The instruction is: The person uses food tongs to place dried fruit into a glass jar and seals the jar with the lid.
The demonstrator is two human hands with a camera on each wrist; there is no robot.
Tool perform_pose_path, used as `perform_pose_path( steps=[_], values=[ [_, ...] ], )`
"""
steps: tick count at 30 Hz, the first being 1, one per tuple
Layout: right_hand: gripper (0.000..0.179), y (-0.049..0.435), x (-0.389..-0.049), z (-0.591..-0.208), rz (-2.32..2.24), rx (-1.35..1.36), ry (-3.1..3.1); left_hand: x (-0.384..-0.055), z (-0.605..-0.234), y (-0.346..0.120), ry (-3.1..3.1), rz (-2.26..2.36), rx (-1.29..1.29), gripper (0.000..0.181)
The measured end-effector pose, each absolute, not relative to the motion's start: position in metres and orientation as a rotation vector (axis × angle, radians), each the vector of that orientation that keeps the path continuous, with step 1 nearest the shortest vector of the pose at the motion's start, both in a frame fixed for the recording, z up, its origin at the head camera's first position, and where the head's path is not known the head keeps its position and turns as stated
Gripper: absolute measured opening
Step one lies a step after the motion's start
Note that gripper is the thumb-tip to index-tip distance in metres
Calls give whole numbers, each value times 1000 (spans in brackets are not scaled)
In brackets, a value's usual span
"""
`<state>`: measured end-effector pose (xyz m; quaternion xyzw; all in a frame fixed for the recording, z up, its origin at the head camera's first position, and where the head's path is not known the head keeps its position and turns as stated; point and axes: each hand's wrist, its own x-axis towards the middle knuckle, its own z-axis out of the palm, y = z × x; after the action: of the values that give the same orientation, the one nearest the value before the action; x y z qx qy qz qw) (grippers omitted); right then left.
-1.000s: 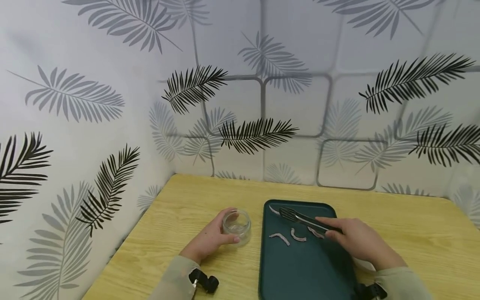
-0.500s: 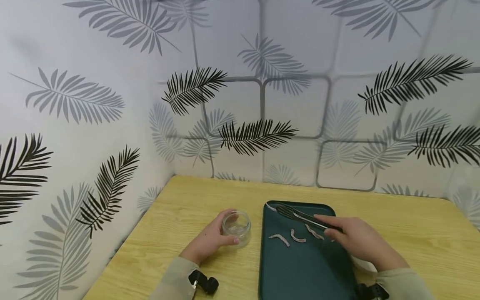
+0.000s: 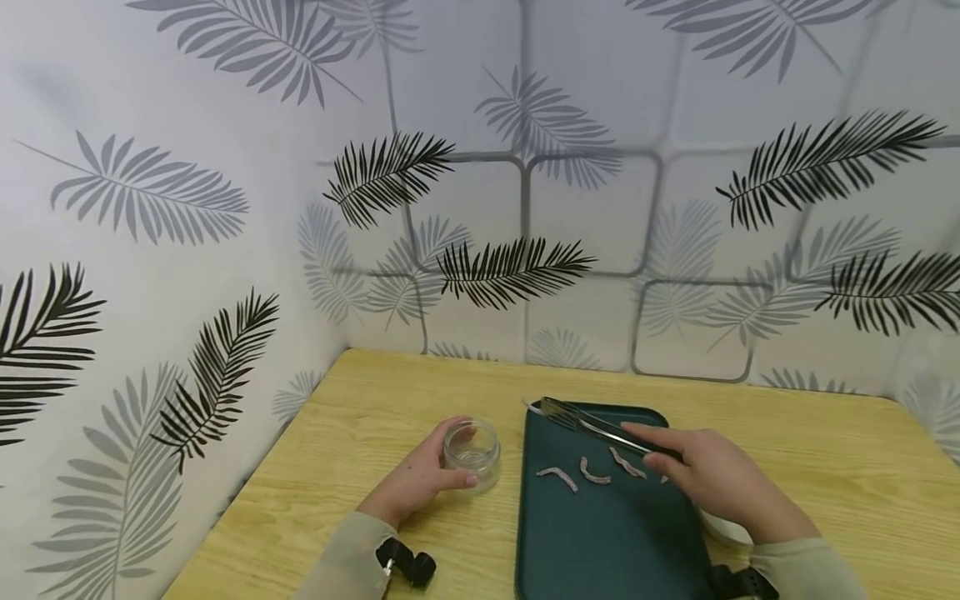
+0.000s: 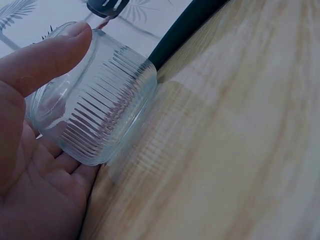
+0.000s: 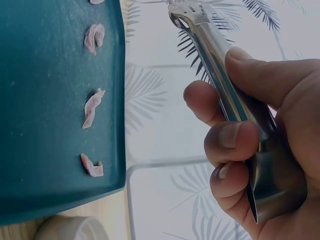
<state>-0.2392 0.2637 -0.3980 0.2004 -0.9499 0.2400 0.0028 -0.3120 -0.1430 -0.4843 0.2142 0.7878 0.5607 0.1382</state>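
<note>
My left hand (image 3: pixel 420 477) holds a clear glass jar (image 3: pixel 483 471) between thumb and fingers, at the tray's left. In the left wrist view the jar's ribbed wall (image 4: pixel 107 107) shows beside the table top. My right hand (image 3: pixel 712 471) grips metal tongs (image 3: pixel 596 429) over the tray. At their tip hangs a thin pale strip (image 3: pixel 533 408), like a shred of meat, which overlaps the tray's upper left corner. Similar strips lie on the dark green tray (image 3: pixel 600 542), among them a bent one (image 3: pixel 595 472) and a straighter one (image 3: pixel 627 463).
A pale round container (image 5: pixel 60 229) stands by the tray's edge, partly hidden under my right arm in the head view. The wooden table (image 3: pixel 390 392) meets a leaf-patterned wall (image 3: pixel 480 208) behind. Black wrist cameras (image 3: pixel 407 562) sit on both sleeves.
The tongs have moved left and slightly up, carrying the strip to the tray's left edge. My left hand and the jar have stayed nearly in place.
</note>
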Motion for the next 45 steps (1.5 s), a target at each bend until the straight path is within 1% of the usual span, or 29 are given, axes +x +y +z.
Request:
perform_pose_path(
  steps=[13,18,30,38,45],
  values=[
    [50,248,-232,-393,775,728,-2910,-311,-484,-143,2259,1634,636,82],
    [51,238,-228,-390,753,709,-2931,-311,-482,-142,2248,1646,634,80],
    [52,216,-223,-391,726,873,-2816,-314,-486,-143,2222,1661,620,83],
    [53,210,-225,-394,702,893,-2788,-315,-482,-143,2289,1621,633,79],
    [55,207,-221,-395,677,881,-2760,-313,-481,-142,2258,1631,611,82]
  ],
)
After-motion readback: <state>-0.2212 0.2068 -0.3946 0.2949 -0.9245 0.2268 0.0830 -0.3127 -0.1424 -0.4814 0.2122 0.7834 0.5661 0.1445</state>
